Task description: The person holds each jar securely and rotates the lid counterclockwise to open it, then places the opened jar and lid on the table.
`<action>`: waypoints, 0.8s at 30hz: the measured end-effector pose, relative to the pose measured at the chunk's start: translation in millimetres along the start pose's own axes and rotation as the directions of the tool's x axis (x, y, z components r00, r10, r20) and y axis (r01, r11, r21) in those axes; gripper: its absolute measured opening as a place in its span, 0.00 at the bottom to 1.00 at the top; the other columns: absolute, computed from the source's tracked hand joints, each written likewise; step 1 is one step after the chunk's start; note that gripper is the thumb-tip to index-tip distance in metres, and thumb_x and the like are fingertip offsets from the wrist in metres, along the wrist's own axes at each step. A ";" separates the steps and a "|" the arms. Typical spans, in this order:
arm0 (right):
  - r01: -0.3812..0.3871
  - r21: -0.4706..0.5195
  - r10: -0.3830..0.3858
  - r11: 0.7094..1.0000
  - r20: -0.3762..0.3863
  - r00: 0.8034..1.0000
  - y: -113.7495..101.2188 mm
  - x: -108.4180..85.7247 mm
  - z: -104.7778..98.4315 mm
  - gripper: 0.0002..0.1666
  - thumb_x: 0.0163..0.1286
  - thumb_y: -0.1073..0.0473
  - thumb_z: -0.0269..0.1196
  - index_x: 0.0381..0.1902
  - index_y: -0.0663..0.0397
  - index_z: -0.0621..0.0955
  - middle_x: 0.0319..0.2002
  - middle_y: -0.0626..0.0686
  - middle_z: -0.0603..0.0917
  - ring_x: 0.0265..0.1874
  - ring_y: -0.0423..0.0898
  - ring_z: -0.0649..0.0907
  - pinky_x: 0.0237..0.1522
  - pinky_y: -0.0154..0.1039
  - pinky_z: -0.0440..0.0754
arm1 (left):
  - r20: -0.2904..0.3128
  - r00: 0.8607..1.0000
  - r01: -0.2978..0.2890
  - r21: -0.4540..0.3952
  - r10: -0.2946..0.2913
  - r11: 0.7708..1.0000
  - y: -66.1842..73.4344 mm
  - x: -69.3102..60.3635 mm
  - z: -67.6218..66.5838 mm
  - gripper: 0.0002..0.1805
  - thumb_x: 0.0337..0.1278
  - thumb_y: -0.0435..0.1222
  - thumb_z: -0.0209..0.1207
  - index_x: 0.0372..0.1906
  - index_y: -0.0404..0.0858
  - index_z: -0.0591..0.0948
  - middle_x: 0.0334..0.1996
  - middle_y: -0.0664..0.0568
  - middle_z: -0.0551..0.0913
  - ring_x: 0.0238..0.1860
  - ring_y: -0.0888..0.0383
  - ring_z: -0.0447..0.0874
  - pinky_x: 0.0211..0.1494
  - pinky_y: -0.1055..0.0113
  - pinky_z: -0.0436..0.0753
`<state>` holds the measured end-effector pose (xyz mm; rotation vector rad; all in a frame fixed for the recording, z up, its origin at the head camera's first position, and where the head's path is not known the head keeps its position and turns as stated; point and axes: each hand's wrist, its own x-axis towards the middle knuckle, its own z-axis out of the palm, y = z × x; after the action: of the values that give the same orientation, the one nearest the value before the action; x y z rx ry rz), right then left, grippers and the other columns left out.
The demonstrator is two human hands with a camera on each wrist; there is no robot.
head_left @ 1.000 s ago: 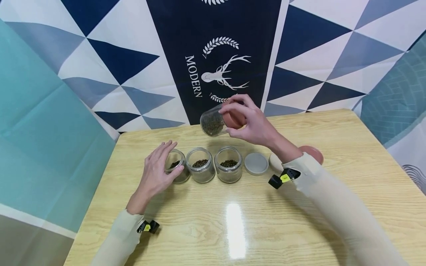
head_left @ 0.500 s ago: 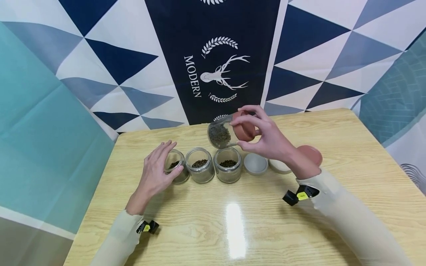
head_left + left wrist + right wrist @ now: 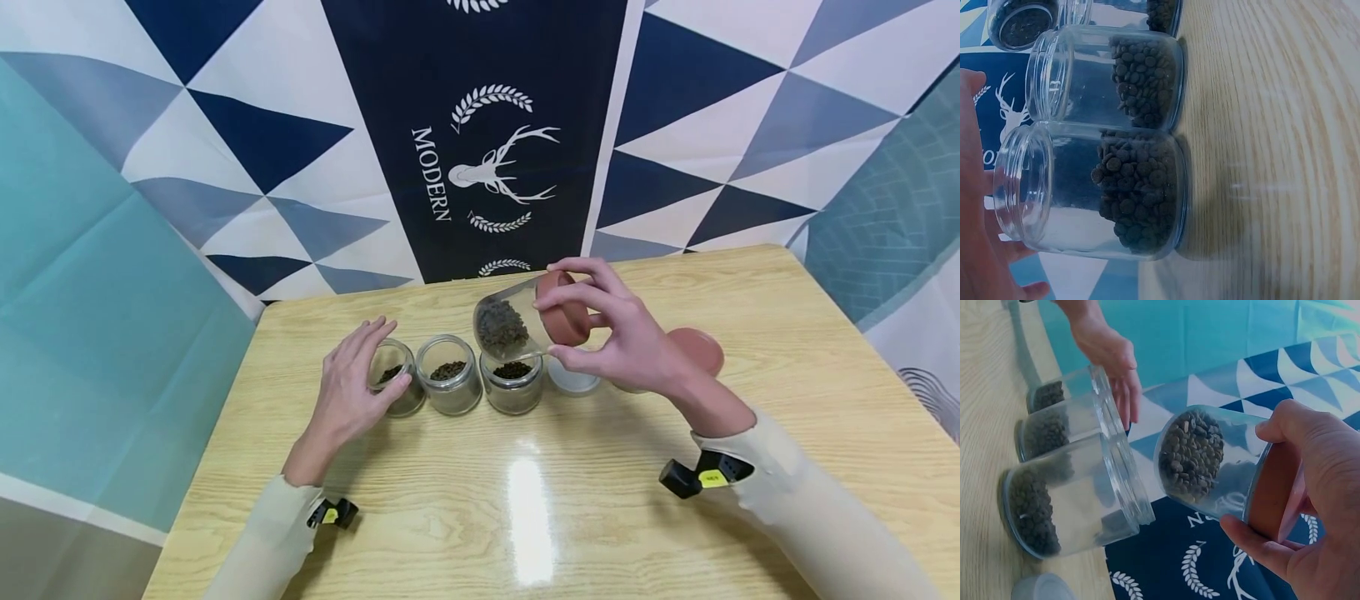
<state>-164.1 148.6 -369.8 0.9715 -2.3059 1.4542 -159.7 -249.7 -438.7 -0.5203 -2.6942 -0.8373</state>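
My right hand (image 3: pixel 637 342) grips a clear glass jar (image 3: pixel 517 323) by its terracotta-coloured end (image 3: pixel 1270 490). The jar is tilted nearly sideways above the row of open jars, and dark pellets (image 3: pixel 1191 456) lie heaped at its glass end. On the table, a left jar (image 3: pixel 1079 206), a middle jar (image 3: pixel 456 393) and a right jar (image 3: pixel 516 396) stand upright side by side, each partly filled with dark pellets. My left hand (image 3: pixel 348 383) is at the left jar's rim, fingers fairly straight; whether it touches the glass I cannot tell.
Right of the jars lie a pale grey lid (image 3: pixel 573 382) and a terracotta lid (image 3: pixel 697 352), partly behind my right hand and forearm. A patterned cloth (image 3: pixel 285 150) hangs behind the wooden table (image 3: pixel 390 517).
My right hand has moved right and toward me with the tilted jar, which now overlaps the right jar in the head view. My left hand has stayed in place.
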 end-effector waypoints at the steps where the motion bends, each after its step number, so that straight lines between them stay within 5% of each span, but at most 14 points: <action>1: -0.002 -0.003 0.002 1.000 0.001 1.000 -0.5 -0.3 0.4 0.28 0.61 0.75 0.77 0.59 0.54 0.89 0.77 0.59 0.72 0.66 0.40 0.79 0.49 0.30 0.92 | -0.008 1.000 -0.005 -0.004 0.005 1.000 0.4 0.2 -0.3 0.46 0.69 0.61 0.60 0.84 0.43 0.74 0.86 0.38 0.72 0.87 0.31 0.66 0.83 0.20 0.61; 12: -0.007 -0.036 0.007 0.999 -0.004 1.000 1.1 -3.8 1.1 0.29 0.60 0.74 0.79 0.59 0.51 0.89 0.77 0.58 0.73 0.64 0.39 0.80 0.49 0.30 0.91 | -0.070 0.994 -0.081 -0.001 0.081 0.997 10.7 18.1 -24.7 0.49 0.67 0.66 0.58 0.83 0.40 0.75 0.84 0.37 0.74 0.85 0.29 0.68 0.80 0.16 0.64; 17: -0.014 -0.057 0.014 0.998 -0.001 1.000 0.5 -4.3 0.6 0.29 0.61 0.73 0.78 0.59 0.50 0.90 0.77 0.58 0.73 0.66 0.49 0.80 0.50 0.31 0.90 | -0.097 0.988 -0.122 -0.027 0.119 0.992 13.3 25.3 -32.0 0.53 0.68 0.73 0.55 0.83 0.40 0.75 0.84 0.37 0.74 0.86 0.30 0.68 0.81 0.18 0.66; 24: 0.000 -0.067 0.000 0.998 0.004 1.000 3.2 -6.7 0.2 0.30 0.60 0.74 0.78 0.59 0.48 0.90 0.77 0.59 0.73 0.67 0.54 0.81 0.51 0.32 0.89 | -0.056 0.984 -0.178 -0.210 0.170 0.961 22.5 30.9 -28.2 0.49 0.65 0.62 0.64 0.85 0.41 0.72 0.85 0.38 0.73 0.86 0.33 0.69 0.84 0.23 0.68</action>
<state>-161.2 152.1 -375.8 0.9567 -2.3414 1.3666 -173.9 -241.0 -394.2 -0.7686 -2.4933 -1.0807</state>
